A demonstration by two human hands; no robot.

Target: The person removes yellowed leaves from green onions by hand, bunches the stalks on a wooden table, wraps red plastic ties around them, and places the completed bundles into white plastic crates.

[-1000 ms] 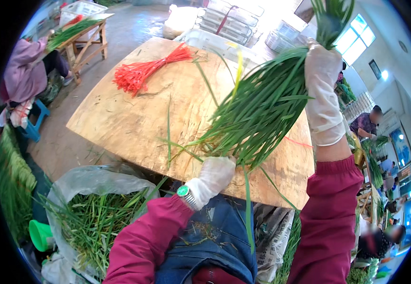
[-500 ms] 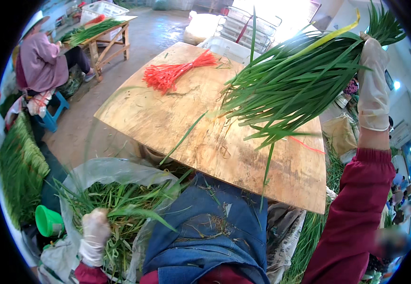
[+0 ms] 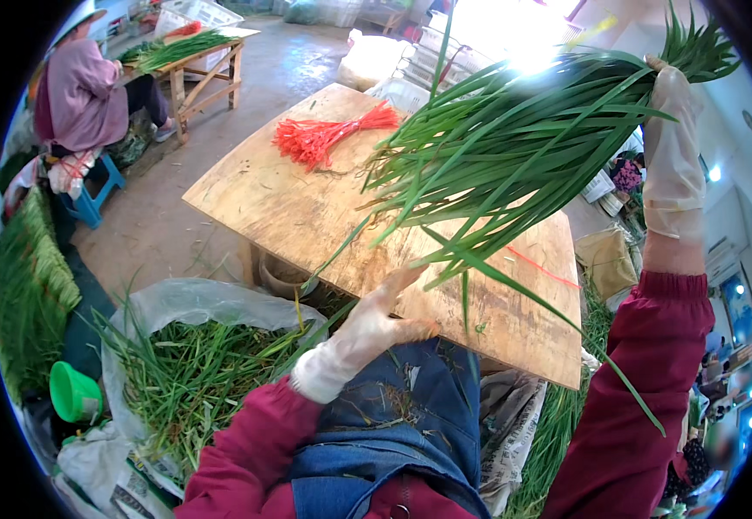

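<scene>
My right hand [image 3: 672, 108], in a pale thin glove, is raised at the upper right and closed around one end of a big bunch of garlic chives [image 3: 514, 147]. The long flat green leaves fan out leftward and hang over the wooden tabletop [image 3: 285, 221]. One long blade droops away toward my right sleeve. My gloved left hand [image 3: 372, 324] reaches over the near table edge, below the hanging leaf tips. Its thumb and fingers are apart, and nothing shows between them. A bundle of red ties [image 3: 328, 138] lies at the far left of the tabletop.
Left of my lap sits a clear plastic bag [image 3: 168, 303] full of loose green leaves. Beside it stands a green bucket [image 3: 73, 394]. More greens [image 3: 25, 294] are heaped at far left. A co-worker [image 3: 82, 99] sits near another wooden table [image 3: 237, 73].
My left hand has come up from the bag of leaves to the table's near edge, and its fingers have spread. The chives have shifted a little left, still in my right hand.
</scene>
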